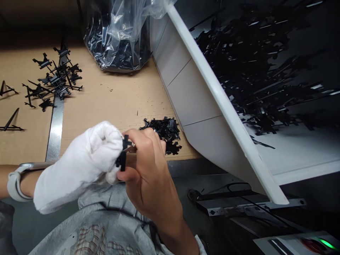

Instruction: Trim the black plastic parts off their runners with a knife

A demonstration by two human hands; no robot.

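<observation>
Seen from the hands, a tilted white bin (202, 106) stands at two o'clock, heaped with black plastic parts (252, 71). On the cardboard-covered table (106, 102), a clear bag of parts (117, 39) sits at twelve, scattered black frames (54, 79) at ten, and a loose pile (164, 132) at three. The left hand (79, 166), in a white cloth glove, bunches its hidden fingers together against a black plastic piece (122, 154). The right hand (148, 173) clamps the piece between its fingers (145, 139) and thumb, above the table's near edge. A close pinch should steady such thin, branching plastic.
</observation>
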